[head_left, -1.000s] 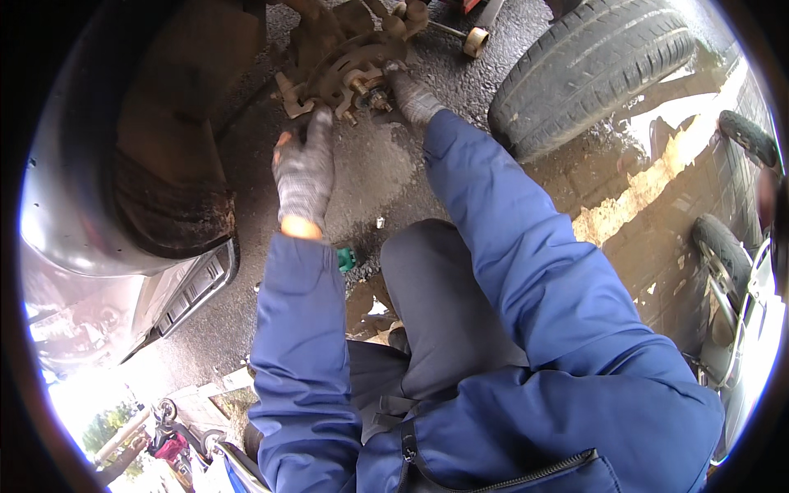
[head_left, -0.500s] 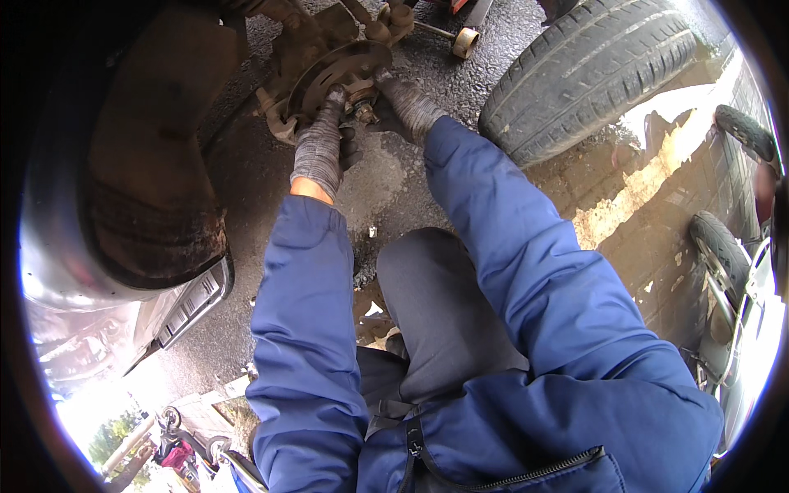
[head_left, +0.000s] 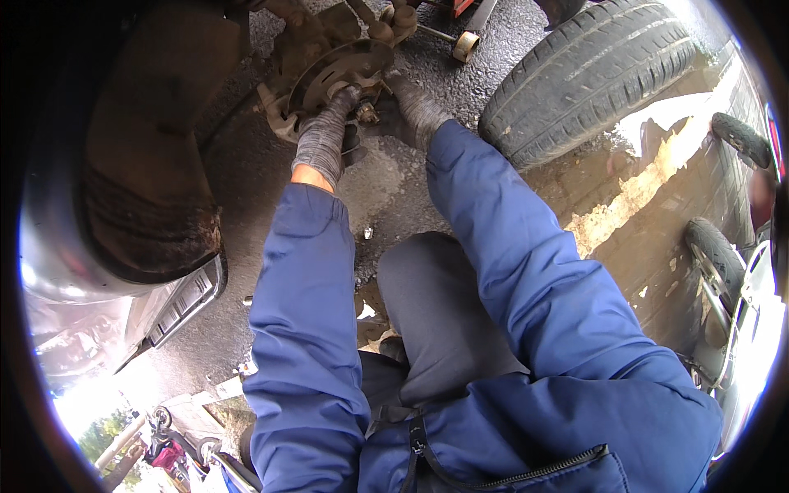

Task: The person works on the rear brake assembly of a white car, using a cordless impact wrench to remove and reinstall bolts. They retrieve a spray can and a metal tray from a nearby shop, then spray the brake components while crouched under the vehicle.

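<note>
A rusty brake disc (head_left: 325,74) sits on the car's wheel assembly at the top, with a hub end (head_left: 367,113) sticking out toward me. My left hand (head_left: 327,140), in a grey knit glove with dark fingers, grips the disc's near side. Its thumb presses beside the hub and its lower fingers curl beneath. On the right side of the disc is my right hand (head_left: 419,107), gloved alike and closed about the edge. Its fingertips are partly hidden in shadow. The hub end lies between both hands.
A loose tire (head_left: 588,78) lies right of the brake. The dark wheel-arch liner (head_left: 152,164) and car body rise at left. A rod with a round end (head_left: 465,47) lies beyond my right hand. A puddle (head_left: 608,189) and parked motorcycle (head_left: 723,263) are farther right.
My left hand has shifted slightly right, its thumb closer to the hub end. My right hand has moved a little rightward, staying at the disc's right side.
</note>
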`<state>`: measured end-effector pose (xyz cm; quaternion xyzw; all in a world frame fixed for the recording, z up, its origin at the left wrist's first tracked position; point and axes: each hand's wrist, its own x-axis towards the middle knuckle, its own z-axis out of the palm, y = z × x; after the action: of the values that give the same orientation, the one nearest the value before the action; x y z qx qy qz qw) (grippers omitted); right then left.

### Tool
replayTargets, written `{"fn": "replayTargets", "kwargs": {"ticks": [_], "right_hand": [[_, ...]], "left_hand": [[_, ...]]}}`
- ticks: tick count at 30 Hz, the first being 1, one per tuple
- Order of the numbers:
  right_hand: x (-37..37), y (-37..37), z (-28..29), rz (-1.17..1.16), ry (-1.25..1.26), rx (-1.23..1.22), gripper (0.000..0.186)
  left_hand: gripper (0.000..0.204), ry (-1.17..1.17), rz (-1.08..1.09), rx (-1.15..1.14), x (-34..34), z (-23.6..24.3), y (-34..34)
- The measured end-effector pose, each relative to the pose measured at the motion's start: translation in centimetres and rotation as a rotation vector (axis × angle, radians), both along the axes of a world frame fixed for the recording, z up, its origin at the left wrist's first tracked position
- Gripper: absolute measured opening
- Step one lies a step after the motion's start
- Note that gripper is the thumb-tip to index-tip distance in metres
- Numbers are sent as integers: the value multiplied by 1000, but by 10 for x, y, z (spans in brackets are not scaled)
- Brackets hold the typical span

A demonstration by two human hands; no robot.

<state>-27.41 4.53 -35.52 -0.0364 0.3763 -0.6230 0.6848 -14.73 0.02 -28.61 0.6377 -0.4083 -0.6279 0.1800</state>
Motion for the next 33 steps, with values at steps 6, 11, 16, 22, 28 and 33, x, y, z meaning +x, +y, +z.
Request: {"fn": "replayTargets", "kwargs": {"ticks": [6, 11, 16, 22, 28, 33], "right_hand": [[-4, -10, -5, 43, 244, 81, 44], [-7, -16, -16, 22, 450, 100, 42], [-8, -14, -13, 96, 1070, -50, 50], [-16, -3, 15, 190, 1632, 137, 52], [-11, 0, 35, 217, 1547, 183, 51], [-11, 1, 38, 262, 1561, 218, 50]], "left_hand": [[26, 173, 131, 36, -5, -12, 0], [24, 214, 223, 94, -10, -9, 5], [29, 179, 241, 94, -10, -6, 6], [33, 158, 145, 86, -4, -8, 4], [40, 237, 231, 25, -7, -17, 3], [53, 249, 186, -34, -7, -23, 3]]}}
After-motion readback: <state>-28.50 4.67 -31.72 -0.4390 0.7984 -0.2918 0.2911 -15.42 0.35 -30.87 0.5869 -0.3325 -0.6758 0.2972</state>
